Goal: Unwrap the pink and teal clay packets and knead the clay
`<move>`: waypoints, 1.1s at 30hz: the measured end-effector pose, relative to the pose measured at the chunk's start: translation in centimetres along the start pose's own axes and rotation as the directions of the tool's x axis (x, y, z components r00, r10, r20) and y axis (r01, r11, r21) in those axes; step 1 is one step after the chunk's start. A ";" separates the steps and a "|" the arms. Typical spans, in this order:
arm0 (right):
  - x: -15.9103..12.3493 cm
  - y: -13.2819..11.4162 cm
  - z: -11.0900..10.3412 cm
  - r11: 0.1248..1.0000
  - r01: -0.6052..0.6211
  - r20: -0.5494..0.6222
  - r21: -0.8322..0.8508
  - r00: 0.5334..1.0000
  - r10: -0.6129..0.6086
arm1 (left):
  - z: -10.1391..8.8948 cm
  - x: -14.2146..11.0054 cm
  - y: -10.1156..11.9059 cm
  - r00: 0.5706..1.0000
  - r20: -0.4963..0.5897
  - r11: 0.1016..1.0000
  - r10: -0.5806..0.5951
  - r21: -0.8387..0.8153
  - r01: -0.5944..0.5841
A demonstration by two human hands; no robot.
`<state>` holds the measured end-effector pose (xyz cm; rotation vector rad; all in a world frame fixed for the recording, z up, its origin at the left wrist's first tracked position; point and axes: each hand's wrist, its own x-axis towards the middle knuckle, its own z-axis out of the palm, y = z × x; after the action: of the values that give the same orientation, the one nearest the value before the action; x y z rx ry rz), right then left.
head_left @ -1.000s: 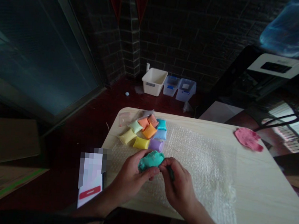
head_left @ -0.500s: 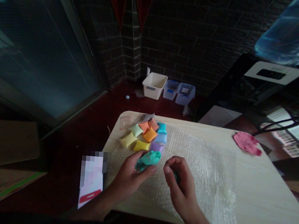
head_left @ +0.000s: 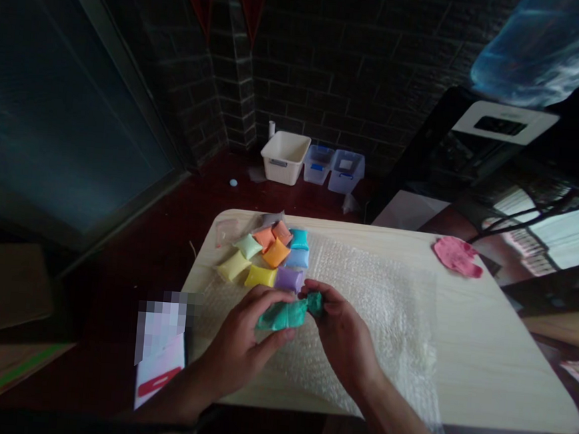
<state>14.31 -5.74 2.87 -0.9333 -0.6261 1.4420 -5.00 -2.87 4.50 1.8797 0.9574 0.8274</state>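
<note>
My left hand (head_left: 242, 344) is curled around a lump of teal clay (head_left: 284, 313), thumb under it and fingers over its left end. My right hand (head_left: 343, 331) pinches the clay's right end between thumb and fingers. Both hands hover over a sheet of bubble wrap (head_left: 387, 305) on a light wooden table (head_left: 499, 354). Just beyond the clay lies a cluster of several small coloured clay packets (head_left: 269, 259): yellow, green, orange, blue and purple.
A flat pink clay piece (head_left: 455, 255) lies at the table's far right. A phone (head_left: 161, 354) sits at the near left table edge. On the floor behind stand a white basket (head_left: 284, 156) and two clear bins (head_left: 333, 168). A dark chair (head_left: 454, 163) stands at right.
My right hand, which had let go and drawn back half a second ago, has returned and pinched the clay's right end. The clay now looks stretched longer. The view shifted slightly.
</note>
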 end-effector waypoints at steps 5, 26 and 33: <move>-0.1 -0.3 -0.2 0.917 0.188 0.014 -0.352 0.981 -0.195 | -0.6 0.2 -0.5 0.991 -0.133 0.999 -0.003 0.052 0.010; -0.6 -0.6 -0.3 0.912 0.150 0.237 -0.382 0.970 -0.061 | -0.6 -0.1 -0.8 0.995 -0.098 0.998 0.007 0.063 -0.001; -0.7 -0.8 -0.1 0.891 0.188 0.253 -0.412 0.964 -0.086 | -0.9 -0.2 -0.5 0.982 -0.120 0.976 0.147 0.177 -0.124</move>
<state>14.82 -6.31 3.58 -1.0460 -1.2007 1.3133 -5.99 -2.50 4.43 2.0752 1.0163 0.9898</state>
